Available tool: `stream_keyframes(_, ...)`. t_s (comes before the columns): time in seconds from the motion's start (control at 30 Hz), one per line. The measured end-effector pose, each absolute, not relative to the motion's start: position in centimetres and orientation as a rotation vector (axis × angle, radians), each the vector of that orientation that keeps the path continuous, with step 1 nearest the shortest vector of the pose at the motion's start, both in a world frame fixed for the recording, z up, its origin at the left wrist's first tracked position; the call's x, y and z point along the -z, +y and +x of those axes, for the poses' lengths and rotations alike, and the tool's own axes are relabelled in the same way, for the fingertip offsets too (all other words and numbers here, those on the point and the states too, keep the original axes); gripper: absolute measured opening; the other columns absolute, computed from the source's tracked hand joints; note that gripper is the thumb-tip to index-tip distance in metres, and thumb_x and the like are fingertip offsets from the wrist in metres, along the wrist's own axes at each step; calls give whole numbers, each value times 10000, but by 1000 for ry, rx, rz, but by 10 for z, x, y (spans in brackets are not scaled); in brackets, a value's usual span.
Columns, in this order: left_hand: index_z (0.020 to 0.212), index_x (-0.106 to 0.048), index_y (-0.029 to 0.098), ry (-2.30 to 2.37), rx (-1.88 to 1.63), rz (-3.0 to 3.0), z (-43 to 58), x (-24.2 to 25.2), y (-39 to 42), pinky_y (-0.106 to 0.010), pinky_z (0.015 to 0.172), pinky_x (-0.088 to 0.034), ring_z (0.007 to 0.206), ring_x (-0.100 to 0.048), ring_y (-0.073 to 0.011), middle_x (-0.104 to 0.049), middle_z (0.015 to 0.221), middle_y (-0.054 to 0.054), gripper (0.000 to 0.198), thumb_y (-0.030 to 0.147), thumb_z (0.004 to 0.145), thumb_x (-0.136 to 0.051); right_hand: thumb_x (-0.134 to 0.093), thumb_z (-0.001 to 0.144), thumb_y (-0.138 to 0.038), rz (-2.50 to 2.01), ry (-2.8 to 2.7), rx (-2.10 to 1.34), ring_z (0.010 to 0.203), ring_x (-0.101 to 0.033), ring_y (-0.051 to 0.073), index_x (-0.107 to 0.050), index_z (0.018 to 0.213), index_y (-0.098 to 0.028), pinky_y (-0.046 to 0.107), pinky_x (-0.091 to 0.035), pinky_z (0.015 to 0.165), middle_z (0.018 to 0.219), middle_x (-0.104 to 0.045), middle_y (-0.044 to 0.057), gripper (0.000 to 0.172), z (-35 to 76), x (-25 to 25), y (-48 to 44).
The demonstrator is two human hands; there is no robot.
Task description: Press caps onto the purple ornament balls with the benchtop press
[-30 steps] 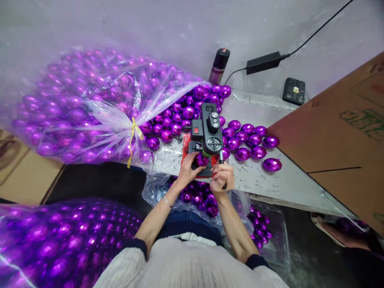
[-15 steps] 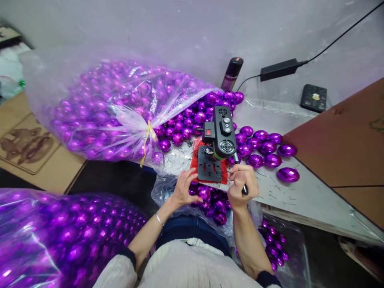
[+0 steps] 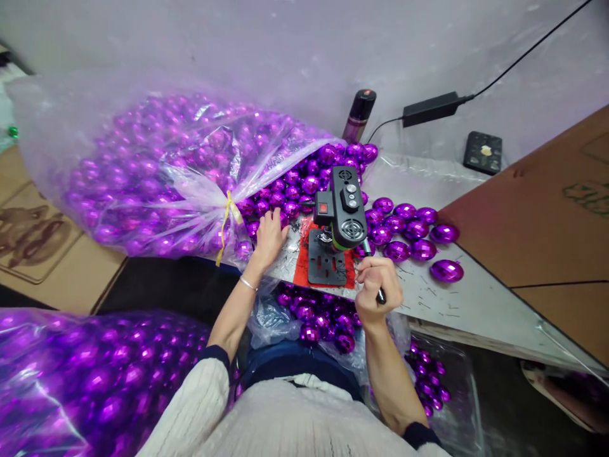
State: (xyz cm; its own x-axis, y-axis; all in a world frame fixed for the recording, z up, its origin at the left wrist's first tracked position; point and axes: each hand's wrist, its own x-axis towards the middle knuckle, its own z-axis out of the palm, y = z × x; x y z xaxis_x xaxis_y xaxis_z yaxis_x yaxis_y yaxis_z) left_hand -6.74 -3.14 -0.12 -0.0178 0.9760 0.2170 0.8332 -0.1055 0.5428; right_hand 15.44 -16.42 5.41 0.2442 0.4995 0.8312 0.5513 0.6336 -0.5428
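My right hand (image 3: 378, 285) is wrapped round the black-tipped lever handle (image 3: 381, 296) of a small black bench press machine (image 3: 349, 206). The machine has a red switch and a flat slotted base plate (image 3: 327, 270), which lies on a red sheet (image 3: 301, 270) and bears no ball. Left of the machine, my left hand (image 3: 270, 240) reaches in among loose shiny purple faceted balls (image 3: 291, 208), its thumb apart from the fingers. The fingertips are at the balls; a firm hold on one does not show. More purple balls (image 3: 328, 327) lie in clear plastic at my lap.
A big tied clear bag (image 3: 143, 178) of purple balls fills the left of the table, with another bag (image 3: 118, 374) below. Purple balls (image 3: 421, 249) are spread on the right. Behind stand a spray can (image 3: 359, 117) and a power adapter (image 3: 431, 109). A cardboard box (image 3: 547, 241) borders the right.
My left hand has moved from the front of the base plate up and left to the loose balls. My right hand stays on the lever. The view has shifted slightly.
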Motion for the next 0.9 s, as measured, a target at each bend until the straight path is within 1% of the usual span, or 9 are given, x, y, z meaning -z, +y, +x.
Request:
stream_keyframes(0.07, 1416, -618, 152, 1660, -1090, 1718, -68, 3, -49, -484, 1147, -499, 1340, -628, -351, -674, 1409, -189, 612, 370, 882, -822, -507, 1029, -174, -975, -1378, 25, 663, -634, 149, -554, 690, -232, 321, -438, 612, 626, -582, -24, 347, 154, -59, -164)
stream_keyframes(0.1, 1379, -650, 167, 1512, -1185, 1527, -65, 4, -59, -456, 1138, -511, 1307, -656, -324, -701, 1377, -161, 603, 429, 869, -836, -506, 1031, -174, -986, -1369, 16, 665, -631, 146, -552, 691, -231, 320, -433, 613, 634, -587, -22, 348, 153, -62, -163)
stream_keyframes(0.2, 1222, -744, 185, 1135, -1251, 976, -50, 10, -88, -393, 1059, -564, 1143, -737, -256, -783, 1193, -97, 552, 566, 834, -835, -504, 1037, -184, -1020, -1344, 8, 651, -612, 140, -543, 680, -229, 324, -417, 605, 640, -583, -19, 362, 151, -73, -161)
stream_keyframes(0.3, 1131, -769, 183, 1006, -1200, 699, -30, 21, -106, -381, 1025, -579, 1075, -759, -243, -808, 1124, -82, 562, 569, 744, -901, -503, 1041, -200, -1024, -1341, 12, 645, -606, 143, -535, 670, -233, 330, -422, 612, 625, -562, -23, 374, 150, -81, -159)
stream_keyframes(0.37, 1145, -753, 183, 1016, -1187, 656, -17, 28, -112, -391, 1048, -570, 1095, -760, -247, -810, 1153, -85, 587, 534, 710, -932, -503, 1041, -201, -1022, -1351, 10, 652, -610, 145, -528, 669, -234, 331, -431, 621, 622, -557, -25, 375, 151, -83, -158)
stream_keyframes(0.53, 1256, -690, 195, 1128, -1178, 995, -3, 40, -115, -434, 1143, -523, 1208, -729, -272, -785, 1262, -103, 632, 440, 728, -937, -510, 1031, -174, -1031, -1382, 9, 674, -620, 140, -529, 682, -232, 323, -435, 631, 648, -575, -25, 355, 153, -81, -161)
stream_keyframes(0.63, 1318, -677, 210, 1212, -1113, 1303, -2, 46, -115, -469, 1131, -533, 1197, -728, -293, -775, 1279, -112, 619, 414, 780, -904, -513, 1025, -165, -1036, -1388, 3, 685, -626, 141, -539, 692, -229, 322, -439, 637, 664, -590, -22, 340, 153, -79, -163)
stream_keyframes(0.77, 1363, -659, 209, 1286, -1060, 1584, 0, 53, -115, -515, 1092, -552, 1189, -726, -330, -770, 1277, -138, 656, 436, 798, -901, -511, 1021, -161, -1042, -1400, -3, 692, -630, 143, -554, 706, -227, 321, -440, 637, 689, -610, -16, 324, 154, -77, -165)
stream_keyframes(0.9, 1369, -653, 223, 1264, -1109, 1812, 5, 60, -113, -526, 1126, -530, 1250, -706, -338, -753, 1319, -141, 676, 487, 801, -905, -508, 1018, -153, -1033, -1411, 2, 709, -637, 143, -560, 721, -227, 314, -442, 646, 699, -614, -17, 310, 155, -74, -165)
